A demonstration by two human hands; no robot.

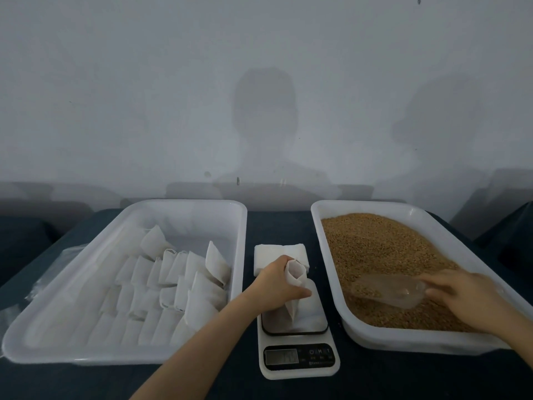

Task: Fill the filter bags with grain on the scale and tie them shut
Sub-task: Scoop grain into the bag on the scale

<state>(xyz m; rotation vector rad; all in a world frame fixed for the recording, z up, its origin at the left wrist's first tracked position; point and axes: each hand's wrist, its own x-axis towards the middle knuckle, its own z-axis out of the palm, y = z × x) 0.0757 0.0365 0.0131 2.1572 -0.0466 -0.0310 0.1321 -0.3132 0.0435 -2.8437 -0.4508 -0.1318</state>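
- The scale (298, 352) stands between two white trays, the left tray (184, 204) and the grain tray (375, 339), with narrow strips of dark table (288, 223) either side.
- The left hand (275, 282) curls round one open filter bag (294, 277), upright on the scale.
- The right hand (461, 295) grips one clear scoop (386, 290) in the grain (375, 246).
- White bags (173, 284) in the left tray number perhaps two dozen; they overlap too much to count.

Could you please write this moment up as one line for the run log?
step: scooping | left hand: holds open filter bag upright on scale | right hand: grips scoop in grain tray
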